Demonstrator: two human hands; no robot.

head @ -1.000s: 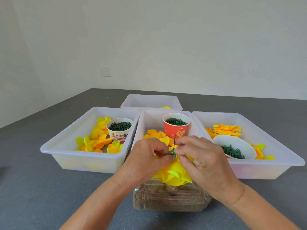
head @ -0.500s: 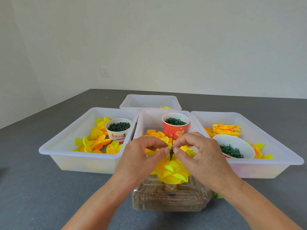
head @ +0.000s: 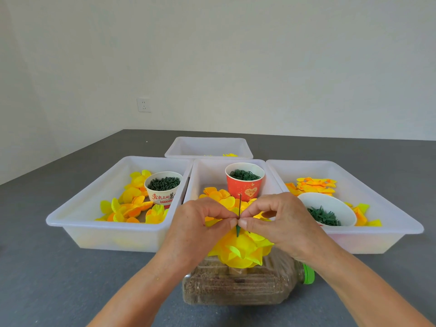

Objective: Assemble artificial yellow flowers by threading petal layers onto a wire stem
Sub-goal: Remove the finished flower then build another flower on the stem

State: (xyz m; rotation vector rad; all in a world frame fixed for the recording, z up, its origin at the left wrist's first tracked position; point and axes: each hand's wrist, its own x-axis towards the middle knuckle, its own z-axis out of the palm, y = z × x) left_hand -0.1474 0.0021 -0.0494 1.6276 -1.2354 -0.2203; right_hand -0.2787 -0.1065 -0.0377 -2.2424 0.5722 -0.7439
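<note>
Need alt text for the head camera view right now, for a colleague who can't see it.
Both hands, left hand and right hand, pinch a thin wire stem above a yellow flower, over a plastic bottle lying on its side. Behind are white trays of petals and cups of green parts.

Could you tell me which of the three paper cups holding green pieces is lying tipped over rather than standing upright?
The white cup in the right tray; the red cup and printed cup stand upright.

white paper cup (head: 163, 188): red print "舌尖上的" | red paper cup (head: 244, 185): heart emblem, unreadable
</note>
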